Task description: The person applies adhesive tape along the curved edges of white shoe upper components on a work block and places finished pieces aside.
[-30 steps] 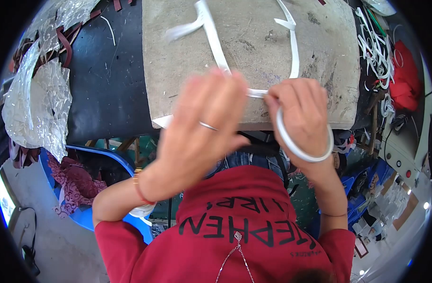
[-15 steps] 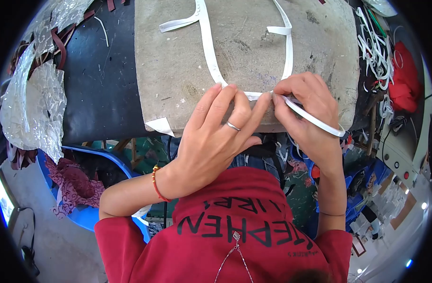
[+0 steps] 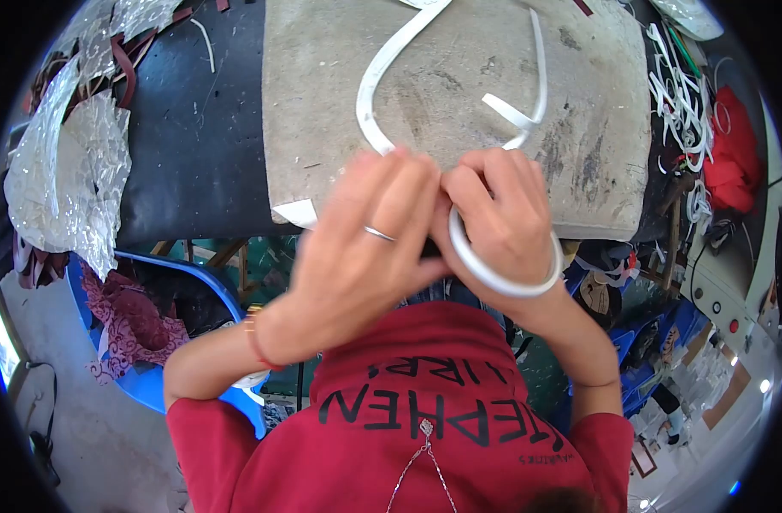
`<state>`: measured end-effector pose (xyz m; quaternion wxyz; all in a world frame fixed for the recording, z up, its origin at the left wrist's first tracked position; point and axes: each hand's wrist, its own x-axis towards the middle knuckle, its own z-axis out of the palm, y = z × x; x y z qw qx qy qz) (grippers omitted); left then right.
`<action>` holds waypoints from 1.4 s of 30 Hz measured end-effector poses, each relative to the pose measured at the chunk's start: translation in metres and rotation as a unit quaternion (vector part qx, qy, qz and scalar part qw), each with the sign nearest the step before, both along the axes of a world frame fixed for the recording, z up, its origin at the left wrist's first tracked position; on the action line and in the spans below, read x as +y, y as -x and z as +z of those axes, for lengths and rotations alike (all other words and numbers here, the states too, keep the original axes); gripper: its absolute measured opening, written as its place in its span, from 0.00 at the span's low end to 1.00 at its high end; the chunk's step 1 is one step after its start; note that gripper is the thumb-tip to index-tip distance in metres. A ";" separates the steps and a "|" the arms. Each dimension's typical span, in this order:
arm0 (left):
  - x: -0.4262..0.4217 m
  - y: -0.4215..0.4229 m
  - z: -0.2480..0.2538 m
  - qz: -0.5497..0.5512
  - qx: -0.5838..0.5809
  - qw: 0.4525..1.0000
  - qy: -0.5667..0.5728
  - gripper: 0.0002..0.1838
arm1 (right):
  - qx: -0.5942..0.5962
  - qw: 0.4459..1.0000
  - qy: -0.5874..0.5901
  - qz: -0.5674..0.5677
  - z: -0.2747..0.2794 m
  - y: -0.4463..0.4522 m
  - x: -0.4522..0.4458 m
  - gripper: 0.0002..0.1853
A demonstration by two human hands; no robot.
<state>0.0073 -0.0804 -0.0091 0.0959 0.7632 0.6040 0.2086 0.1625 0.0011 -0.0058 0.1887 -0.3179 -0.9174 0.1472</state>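
A narrow white strip (image 3: 370,90) curves over the board and runs down under the fingers of my left hand (image 3: 365,235). That hand is partly smeared by motion, its fingers bent together and closed on the strip. Close beside it, my right hand (image 3: 498,218) is curled with the fingers pinched on the strip; the exact grip point is hidden. From the right hand a rounded white band (image 3: 515,289) loops across its back near the wrist. Further up, the strip's right side carries a short folded tab (image 3: 506,110).
The worn, stained board (image 3: 459,77) lies on a black work surface (image 3: 194,145), a white scrap (image 3: 297,212) at its corner. Clear sparkly sheeting (image 3: 75,175) sits at left, white strip offcuts (image 3: 677,94) and red cloth (image 3: 733,145) at right. A blue bin (image 3: 216,291) stands below.
Both hands have drawn closer together; the right moved left and turned, the left shifted slightly left. The white strip's curve has swung and its upper part changed shape. The board appears shifted right in view.
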 end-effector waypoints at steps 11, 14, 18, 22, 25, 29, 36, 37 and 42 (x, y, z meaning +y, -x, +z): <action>-0.008 -0.006 -0.027 -0.008 0.044 0.997 -0.069 0.37 | 0.023 0.993 0.118 -0.014 0.015 -0.024 0.027 0.06; -0.007 -0.015 -0.025 0.016 0.077 0.995 -0.064 0.35 | -0.046 0.998 0.049 -0.010 0.018 -0.018 0.023 0.07; -0.004 -0.017 -0.019 0.020 0.104 0.993 -0.057 0.34 | -0.022 0.990 0.135 -0.017 0.039 -0.034 0.046 0.12; -0.002 -0.016 -0.019 0.012 0.124 0.990 -0.061 0.35 | -0.119 0.979 -0.013 0.166 0.065 -0.026 0.081 0.11; -0.004 -0.017 -0.020 0.009 0.131 0.990 -0.061 0.35 | -0.138 0.958 -0.009 0.249 0.057 0.002 0.097 0.09; -0.004 -0.018 -0.019 0.016 0.127 0.990 -0.064 0.35 | -0.181 0.942 0.161 0.234 0.045 0.002 0.123 0.12; -0.003 -0.011 -0.023 -0.001 0.099 0.992 -0.074 0.34 | -0.096 0.939 0.328 0.037 0.035 -0.042 0.091 0.10; -0.002 -0.011 -0.019 -0.001 0.087 0.995 -0.047 0.35 | -0.076 0.948 0.307 0.036 0.033 -0.042 0.088 0.10; 0.010 -0.045 0.008 0.016 0.052 0.998 -0.012 0.42 | -0.075 0.984 0.120 0.109 0.019 -0.038 0.083 0.07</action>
